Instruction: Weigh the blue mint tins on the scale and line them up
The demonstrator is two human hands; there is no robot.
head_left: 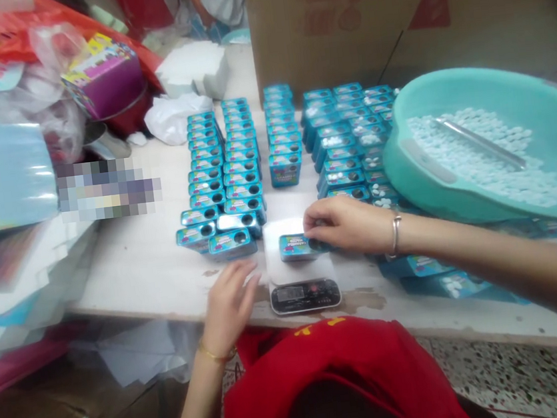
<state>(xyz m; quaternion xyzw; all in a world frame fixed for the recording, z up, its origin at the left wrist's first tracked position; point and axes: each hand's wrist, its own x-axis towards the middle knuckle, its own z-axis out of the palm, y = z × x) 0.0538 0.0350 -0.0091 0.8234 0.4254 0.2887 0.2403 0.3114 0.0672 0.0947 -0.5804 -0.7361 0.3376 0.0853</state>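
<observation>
A blue tin (295,247) lies on the white plate of a small scale (280,272) with a black display strip. My right hand (343,225) is at the tin's right end, fingertips pinched together over it; whatever is between them is hidden. Left of the scale, my left hand (233,298) rests near the table edge with its fingers apart, holding nothing. Just beyond it is the nearest tin (232,241) of two left-hand rows. One more row (286,168) stands behind the scale. Right of that, tins (338,142) carry white tablets on top.
A turquoise basin (420,173) of white tablets with a metal scoop (482,142) overhangs the tins at the right. A big cardboard box (338,28) stands behind. Plastic bags (177,116) and a purple box (105,78) crowd the back left.
</observation>
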